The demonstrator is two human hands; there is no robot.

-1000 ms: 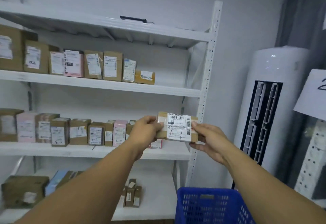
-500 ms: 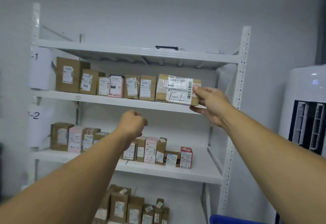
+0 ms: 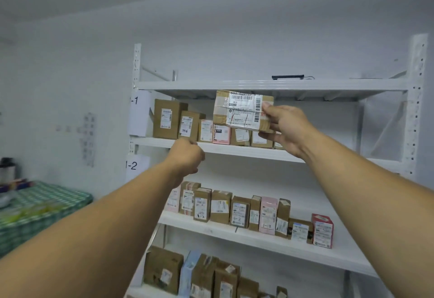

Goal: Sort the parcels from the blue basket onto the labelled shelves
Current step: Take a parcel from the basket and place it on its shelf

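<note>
Left hand (image 3: pixel 186 156): curled in a fist, holding nothing, now up by the shelf (image 3: pixel 234 149) edge.
Parcel (image 3: pixel 242 111): in the air before the top boxes (image 3: pixel 165 119), higher than before.
Right hand (image 3: pixel 287 128): grips the parcel's right end.

Two hands are in view, the left hand (image 3: pixel 187 156) and the right hand (image 3: pixel 285 128), with one raised parcel (image 3: pixel 242 109). The rack (image 3: pixel 415 109) shows four shelf boards and two paper labels (image 3: pixel 138 112). Six boxes can be counted in the upper row (image 3: pixel 169 119), others possibly hidden; ten stand in the middle row (image 3: pixel 239 210).
</note>
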